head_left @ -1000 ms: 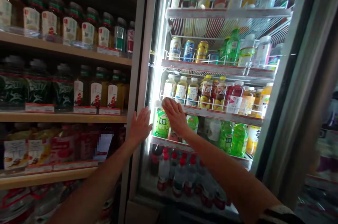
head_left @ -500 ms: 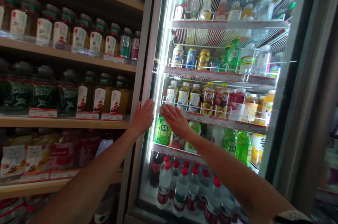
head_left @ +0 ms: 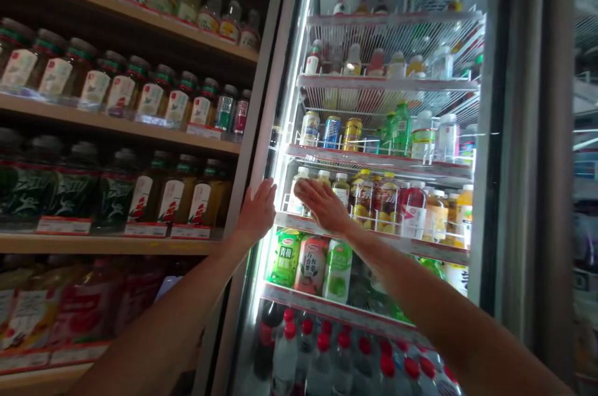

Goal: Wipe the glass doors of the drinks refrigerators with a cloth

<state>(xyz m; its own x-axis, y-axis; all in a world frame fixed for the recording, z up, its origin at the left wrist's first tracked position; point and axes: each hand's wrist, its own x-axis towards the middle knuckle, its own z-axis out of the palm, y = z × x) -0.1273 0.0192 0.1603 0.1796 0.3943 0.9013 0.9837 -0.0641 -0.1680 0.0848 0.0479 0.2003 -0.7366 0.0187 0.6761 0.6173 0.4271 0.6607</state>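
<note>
My left hand [head_left: 258, 212] is at the left upright of a lit drinks fridge [head_left: 255, 246], fingers stretched upward. Whether it presses on the frame I cannot tell. My right hand [head_left: 322, 204] reaches across the fridge front, fingers straight and close together, with nothing seen in it. It covers part of a row of tea bottles [head_left: 341, 189] on a middle shelf. Just below it stand a green bottle [head_left: 284, 257], a red-pink bottle [head_left: 311, 264] and a green-and-white bottle [head_left: 337, 270]. Contact between the right hand and the fridge cannot be made out.
To the left, wooden shelves [head_left: 116, 245] carry many bottles and jars. Inside the fridge, cans [head_left: 332, 132] and bottles stand behind wire guards, and red-capped bottles [head_left: 284, 346] fill the bottom. A dark upright [head_left: 537, 197] borders the right side, with more shelving beyond.
My view has tilted up, so the shelves sit lower and the fridge top shows. My right hand has risen from the shelf edge to the tea bottles; my left stays at the upright.
</note>
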